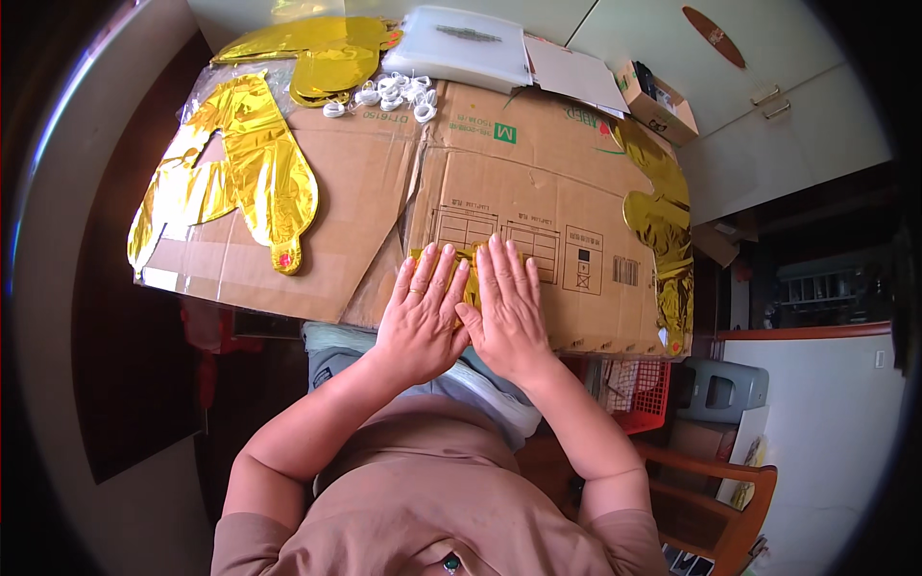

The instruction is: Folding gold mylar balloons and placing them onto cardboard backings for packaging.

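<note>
My left hand point(421, 317) and my right hand point(509, 312) lie side by side, palms down and fingers stretched out, near the front edge of the flattened cardboard point(365, 192). Beneath them is a gold foil piece point(470, 293); only small bits of it show between and beside the fingers, so its outline is hidden. A flat, letter-shaped gold foil balloon point(254, 173) is spread out on the left of the cardboard. Along the right edge lies another flat gold foil balloon point(667, 235), partly hanging over the side.
More gold foil balloons point(336, 72) lie at the far left. Beside them are bundled white strings point(392, 91) and a translucent plastic case point(461, 48). An open small box point(663, 106) stands far right. Below on the right are a red basket point(648, 398), a grey stool point(735, 389) and a wooden chair point(759, 509).
</note>
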The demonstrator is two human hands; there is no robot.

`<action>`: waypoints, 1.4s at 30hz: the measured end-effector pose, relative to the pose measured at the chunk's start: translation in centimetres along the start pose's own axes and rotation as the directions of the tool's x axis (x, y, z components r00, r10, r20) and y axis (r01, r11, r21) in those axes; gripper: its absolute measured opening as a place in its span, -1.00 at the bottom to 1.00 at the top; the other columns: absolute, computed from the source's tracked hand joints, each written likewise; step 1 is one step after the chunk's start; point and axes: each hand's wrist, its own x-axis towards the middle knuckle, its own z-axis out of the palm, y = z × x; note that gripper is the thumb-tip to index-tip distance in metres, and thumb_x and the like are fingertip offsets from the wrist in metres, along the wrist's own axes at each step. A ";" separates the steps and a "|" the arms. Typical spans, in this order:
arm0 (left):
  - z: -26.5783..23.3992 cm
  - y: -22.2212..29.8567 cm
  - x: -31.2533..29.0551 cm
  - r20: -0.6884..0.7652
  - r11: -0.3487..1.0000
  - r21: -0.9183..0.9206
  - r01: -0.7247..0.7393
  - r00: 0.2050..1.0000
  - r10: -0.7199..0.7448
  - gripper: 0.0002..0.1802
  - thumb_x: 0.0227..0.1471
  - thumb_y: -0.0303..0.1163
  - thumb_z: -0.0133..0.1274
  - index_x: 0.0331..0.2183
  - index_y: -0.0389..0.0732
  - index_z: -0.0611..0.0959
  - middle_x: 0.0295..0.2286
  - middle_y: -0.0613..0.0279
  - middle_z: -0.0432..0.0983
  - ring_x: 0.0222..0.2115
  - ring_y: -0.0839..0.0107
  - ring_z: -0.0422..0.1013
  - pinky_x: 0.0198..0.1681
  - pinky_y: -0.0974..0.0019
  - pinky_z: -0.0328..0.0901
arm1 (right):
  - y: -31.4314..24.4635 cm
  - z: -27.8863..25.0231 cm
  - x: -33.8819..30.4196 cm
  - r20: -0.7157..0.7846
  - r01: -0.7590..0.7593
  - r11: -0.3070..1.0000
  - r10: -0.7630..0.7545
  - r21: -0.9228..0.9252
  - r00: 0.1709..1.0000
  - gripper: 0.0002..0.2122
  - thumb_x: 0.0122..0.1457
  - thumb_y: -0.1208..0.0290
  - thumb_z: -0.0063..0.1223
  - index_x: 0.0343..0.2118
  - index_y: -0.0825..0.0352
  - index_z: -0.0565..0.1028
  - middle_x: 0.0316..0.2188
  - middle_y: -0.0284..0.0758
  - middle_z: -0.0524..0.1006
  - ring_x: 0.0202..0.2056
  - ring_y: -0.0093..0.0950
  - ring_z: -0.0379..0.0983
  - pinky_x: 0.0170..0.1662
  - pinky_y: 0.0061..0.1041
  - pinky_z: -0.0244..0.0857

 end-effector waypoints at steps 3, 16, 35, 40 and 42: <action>0.1 -0.1 0.0 -0.034 0.999 -0.032 -0.009 0.999 0.008 -0.21 0.15 -0.04 -0.09 0.23 -0.42 0.28 0.28 -0.23 0.07 0.34 -0.13 -0.04 0.38 -0.15 -0.21 | 0.7 1.1 -0.2 0.022 -0.010 0.999 0.011 -0.033 1.000 -0.30 0.35 -0.03 -0.23 0.36 0.43 0.06 0.40 -0.02 -0.01 0.42 -0.09 -0.14 0.40 0.01 -0.36; -3.5 -1.2 -1.7 0.030 0.990 0.059 0.128 0.991 -0.130 -0.13 0.09 0.08 0.04 0.22 -0.36 0.32 0.25 -0.17 0.13 0.31 -0.06 0.01 0.36 -0.12 -0.19 | 0.3 0.6 0.0 0.082 -0.056 0.992 0.066 -0.114 0.994 -0.25 0.30 -0.02 -0.15 0.40 0.37 -0.03 0.42 -0.01 -0.10 0.42 -0.06 -0.22 0.40 0.06 -0.42; -1.7 0.8 -5.2 0.801 -0.702 -0.397 0.591 0.597 0.050 -0.67 0.20 -0.27 0.13 -0.04 -0.19 0.61 -0.12 0.18 0.60 -0.10 0.33 0.53 -0.04 0.26 0.41 | 2.4 -2.7 0.4 -0.008 0.082 0.964 -0.083 0.253 0.997 -0.47 0.17 0.44 0.14 0.22 0.38 0.33 0.18 -0.12 0.41 0.25 -0.16 0.27 0.32 -0.19 0.07; -1.8 1.4 -4.7 0.801 -0.813 -0.326 0.482 0.598 0.033 -0.71 0.19 -0.35 0.11 -0.04 -0.18 0.61 -0.13 0.20 0.60 -0.15 0.35 0.53 -0.03 0.19 0.41 | 2.1 -3.1 0.4 0.007 0.106 0.962 -0.111 0.250 0.994 -0.49 0.10 0.48 0.22 0.16 0.36 0.40 0.12 -0.13 0.48 0.19 -0.18 0.36 0.25 -0.26 0.21; -1.7 1.5 -4.6 0.795 -0.808 -0.326 0.491 0.605 0.047 -0.72 0.20 -0.37 0.09 -0.05 -0.18 0.61 -0.13 0.21 0.59 -0.17 0.36 0.53 -0.04 0.17 0.42 | 2.2 -3.1 0.5 0.016 0.111 0.961 -0.119 0.255 0.993 -0.49 0.09 0.48 0.23 0.15 0.36 0.42 0.11 -0.14 0.49 0.18 -0.19 0.38 0.24 -0.26 0.23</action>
